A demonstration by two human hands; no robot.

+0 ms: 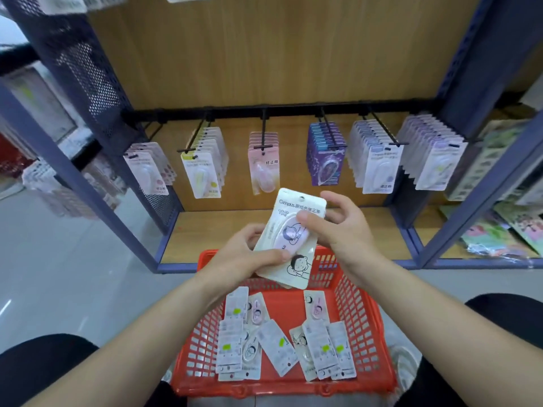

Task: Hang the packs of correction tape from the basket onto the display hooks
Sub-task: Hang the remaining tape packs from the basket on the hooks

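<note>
While the head view is looking down over the basket (363, 315), one pack (289, 245) is being held above its far rim by both hands.

- Left hand (241, 255): thumb is pressing the pack's lower face and fingers are curling behind it, clamped on the pack.
- Right hand (340, 227): thumb is lying on the blister and fingers are curling behind the right edge, also gripping.
- Pack axis: it is running from the grips up and away toward the shelf. The hang hole (302, 198) is sitting at the far end, clear of both grips. The right hand is judged nearer that end.
- Hooks (263, 133): they are projecting from a black rail beyond and above the grips, each already carrying packs.
- Pink stack (264, 168): it is hanging straight ahead of the hole. Which hook matches the held pack is not readable.
- Loose packs (276, 345): they are lying flat below the grips, mostly face down.
- Obstruction: nothing is standing between hole and hook tips.
</note>
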